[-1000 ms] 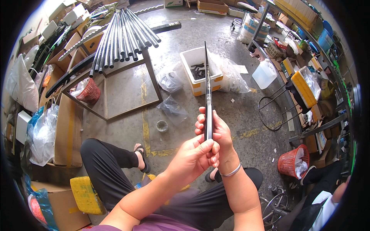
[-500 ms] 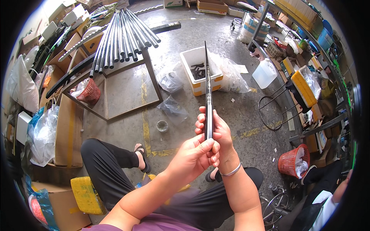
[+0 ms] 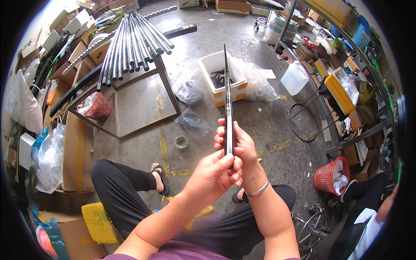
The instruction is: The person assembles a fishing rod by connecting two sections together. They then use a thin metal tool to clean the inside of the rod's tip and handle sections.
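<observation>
A long, narrow, glossy black tube [image 3: 228, 97] points straight away from me, and its near end is in my fingers. My left hand [image 3: 210, 172] pinches that near end between thumb and fingertips. Just beyond it, my right hand [image 3: 243, 149], with a silver bangle at the wrist, wraps round the tube; its fingertips show on the tube's left side. Past my hands, the tube's far part crosses in front of a white foam box [image 3: 211, 64] with small dark pieces [image 3: 220, 79] inside.
Several dark metal tubes [image 3: 130, 52] lie fanned out over a rectangular frame [image 3: 149, 122] at far left. A glass dish [image 3: 181, 142] and plastic bags [image 3: 189, 92] are on the floor. On the right are a white jug [image 3: 294, 81], a stool [image 3: 340, 93], a red basket [image 3: 320, 181] and another person's arm [image 3: 385, 208].
Both hands and the tube have shifted slightly left in view, as has most of the background. The grip looks the same.
</observation>
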`<action>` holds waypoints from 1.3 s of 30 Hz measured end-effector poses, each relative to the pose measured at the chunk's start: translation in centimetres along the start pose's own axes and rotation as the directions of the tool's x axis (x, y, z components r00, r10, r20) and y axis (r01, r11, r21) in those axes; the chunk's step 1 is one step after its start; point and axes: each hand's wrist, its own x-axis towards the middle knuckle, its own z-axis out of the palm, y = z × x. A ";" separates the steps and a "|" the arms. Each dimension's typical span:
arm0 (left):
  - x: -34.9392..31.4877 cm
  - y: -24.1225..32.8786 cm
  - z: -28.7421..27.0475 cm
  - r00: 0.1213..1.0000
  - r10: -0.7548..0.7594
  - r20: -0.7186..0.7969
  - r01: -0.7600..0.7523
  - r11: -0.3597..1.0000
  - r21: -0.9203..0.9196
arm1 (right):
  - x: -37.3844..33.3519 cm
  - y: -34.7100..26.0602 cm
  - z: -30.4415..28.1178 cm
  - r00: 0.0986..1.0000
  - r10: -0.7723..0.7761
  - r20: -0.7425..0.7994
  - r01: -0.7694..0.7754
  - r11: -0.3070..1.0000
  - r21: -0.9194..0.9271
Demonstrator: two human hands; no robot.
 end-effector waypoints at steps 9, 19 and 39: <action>-0.1 0.1 0.1 1.000 -0.005 -0.003 0.005 1.000 0.005 | 0.0 0.1 0.1 1.000 0.018 -0.011 -0.018 0.999 0.027; -0.2 0.0 0.0 1.000 0.000 -0.003 0.000 1.000 -0.002 | 0.0 0.2 0.1 1.000 0.009 0.004 -0.009 1.000 0.016; -0.4 -0.6 -1.6 0.999 -0.046 0.028 0.044 0.995 0.092 | -0.4 0.0 0.3 0.997 0.047 -0.055 -0.045 0.998 0.031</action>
